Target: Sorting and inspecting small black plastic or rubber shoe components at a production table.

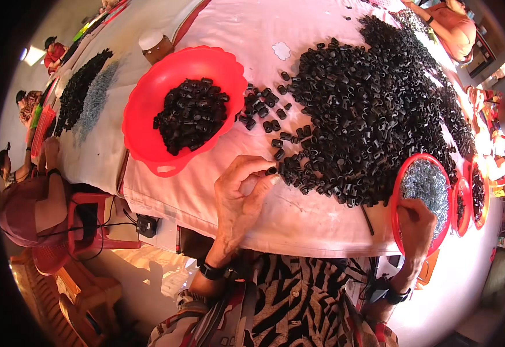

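Note:
My left hand (238, 199) is at the near edge of the large pile. Its thumb and index finger pinch a small black cylindrical plastic cap (271, 171), whose opening shows. My right hand (417, 225) is over a red-rimmed bowl (398, 179) of tiny silvery metal pieces (424, 188). Its fingers are curled and pressed together; whatever they hold, if anything, is hidden. Loose black caps (368, 115) are heaped on the pink cloth between and beyond my hands. To the left, a scalloped red bowl (140, 115) holds a mound of shiny black pieces (192, 115), with stray caps beside it.
A brown jar with a white lid (155, 45) stands behind the red bowl. Farther left lie black (85, 87) and grey (97, 98) piles. A thin dark stick (368, 221) lies near the front edge. More red bowls (460, 205) stand at right. Several people sit around.

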The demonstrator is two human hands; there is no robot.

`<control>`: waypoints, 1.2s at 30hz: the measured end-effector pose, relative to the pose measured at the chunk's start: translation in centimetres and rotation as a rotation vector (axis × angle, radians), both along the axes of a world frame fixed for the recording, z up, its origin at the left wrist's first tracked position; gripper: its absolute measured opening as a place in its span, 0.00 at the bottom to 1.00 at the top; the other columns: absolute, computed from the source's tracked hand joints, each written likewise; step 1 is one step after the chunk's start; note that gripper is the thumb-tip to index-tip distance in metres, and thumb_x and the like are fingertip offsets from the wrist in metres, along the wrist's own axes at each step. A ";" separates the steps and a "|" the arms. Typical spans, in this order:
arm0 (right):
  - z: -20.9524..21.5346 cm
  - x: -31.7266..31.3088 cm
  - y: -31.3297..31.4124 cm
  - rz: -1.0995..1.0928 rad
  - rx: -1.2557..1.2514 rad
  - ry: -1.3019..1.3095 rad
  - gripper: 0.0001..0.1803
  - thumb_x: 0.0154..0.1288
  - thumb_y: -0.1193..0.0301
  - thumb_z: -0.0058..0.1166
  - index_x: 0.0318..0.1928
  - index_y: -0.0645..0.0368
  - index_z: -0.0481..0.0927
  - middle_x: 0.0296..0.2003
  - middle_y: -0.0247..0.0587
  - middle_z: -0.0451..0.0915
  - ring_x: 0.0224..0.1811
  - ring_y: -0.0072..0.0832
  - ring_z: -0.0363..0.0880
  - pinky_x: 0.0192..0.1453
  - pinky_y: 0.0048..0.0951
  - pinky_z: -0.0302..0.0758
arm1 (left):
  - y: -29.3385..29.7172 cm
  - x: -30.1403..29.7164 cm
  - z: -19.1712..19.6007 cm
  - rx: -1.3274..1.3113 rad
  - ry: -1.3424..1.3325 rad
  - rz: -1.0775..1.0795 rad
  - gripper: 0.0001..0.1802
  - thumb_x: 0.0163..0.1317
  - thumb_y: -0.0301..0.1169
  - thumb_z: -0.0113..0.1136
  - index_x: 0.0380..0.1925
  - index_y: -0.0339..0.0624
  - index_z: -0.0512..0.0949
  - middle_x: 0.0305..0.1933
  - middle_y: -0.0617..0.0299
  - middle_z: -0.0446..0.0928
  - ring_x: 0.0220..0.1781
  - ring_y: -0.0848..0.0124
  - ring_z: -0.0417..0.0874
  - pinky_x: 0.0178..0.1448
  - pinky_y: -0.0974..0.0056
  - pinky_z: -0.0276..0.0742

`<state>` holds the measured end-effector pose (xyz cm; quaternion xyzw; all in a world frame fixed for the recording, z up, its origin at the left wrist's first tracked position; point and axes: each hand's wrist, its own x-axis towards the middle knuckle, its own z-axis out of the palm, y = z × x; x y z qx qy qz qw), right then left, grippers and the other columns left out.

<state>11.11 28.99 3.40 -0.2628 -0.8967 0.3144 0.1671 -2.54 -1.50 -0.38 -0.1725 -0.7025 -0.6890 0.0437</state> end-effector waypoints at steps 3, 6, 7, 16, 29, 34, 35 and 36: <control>0.4 0.1 -0.3 -0.003 -0.100 0.026 0.07 0.59 0.81 0.60 0.38 0.68 0.85 0.30 0.41 0.85 0.31 0.22 0.82 0.39 0.25 0.77 | 0.0 0.0 -0.2 0.058 -0.057 -0.021 0.13 0.59 0.15 0.65 0.44 0.34 0.82 0.45 0.58 0.79 0.44 0.72 0.83 0.48 0.70 0.82; 1.1 0.2 -0.6 0.002 -0.151 0.000 0.07 0.60 0.80 0.59 0.38 0.69 0.85 0.32 0.40 0.84 0.33 0.23 0.82 0.41 0.25 0.77 | 0.1 0.4 -0.2 0.139 -0.144 -0.012 0.13 0.60 0.15 0.65 0.45 0.34 0.81 0.45 0.58 0.80 0.44 0.73 0.83 0.51 0.70 0.81; 1.4 0.2 -0.8 0.005 -0.213 0.003 0.07 0.60 0.80 0.60 0.38 0.69 0.85 0.33 0.40 0.84 0.34 0.23 0.83 0.42 0.24 0.77 | 0.1 0.5 -0.2 0.199 -0.200 0.006 0.13 0.60 0.14 0.64 0.45 0.33 0.80 0.45 0.58 0.80 0.45 0.73 0.83 0.52 0.70 0.81; 0.7 0.7 -0.2 0.028 -0.341 0.065 0.09 0.55 0.82 0.64 0.39 0.68 0.85 0.35 0.38 0.83 0.37 0.23 0.83 0.44 0.23 0.77 | 0.1 0.5 -0.1 0.243 -0.178 -0.082 0.14 0.61 0.12 0.62 0.47 0.33 0.80 0.47 0.58 0.78 0.48 0.72 0.83 0.55 0.68 0.81; 0.9 1.1 0.2 0.065 -0.344 0.017 0.07 0.52 0.84 0.66 0.33 0.67 0.83 0.31 0.36 0.83 0.33 0.20 0.82 0.40 0.22 0.78 | 0.1 1.3 0.8 0.350 -0.422 -0.282 0.13 0.63 0.18 0.61 0.49 0.32 0.80 0.39 0.58 0.82 0.40 0.70 0.85 0.46 0.67 0.81; 0.7 1.4 -0.4 0.105 -0.254 0.079 0.08 0.51 0.86 0.64 0.33 0.67 0.82 0.34 0.38 0.83 0.34 0.22 0.83 0.40 0.23 0.80 | 0.1 1.4 0.7 0.386 -0.459 -0.335 0.13 0.63 0.16 0.63 0.48 0.34 0.80 0.40 0.61 0.80 0.41 0.73 0.83 0.47 0.68 0.81; 0.6 1.5 -0.6 0.118 -0.217 0.114 0.08 0.51 0.86 0.64 0.33 0.67 0.82 0.34 0.39 0.83 0.33 0.23 0.83 0.39 0.24 0.80 | 0.1 1.5 0.6 0.390 -0.460 -0.335 0.13 0.63 0.16 0.63 0.48 0.34 0.80 0.40 0.61 0.80 0.41 0.73 0.83 0.47 0.68 0.81; 0.6 1.5 -0.7 0.117 -0.215 0.112 0.08 0.51 0.86 0.64 0.33 0.67 0.82 0.34 0.39 0.83 0.33 0.23 0.83 0.39 0.24 0.80 | 0.1 1.5 0.7 0.397 -0.456 -0.331 0.13 0.63 0.16 0.63 0.48 0.34 0.80 0.40 0.61 0.80 0.41 0.73 0.83 0.47 0.68 0.81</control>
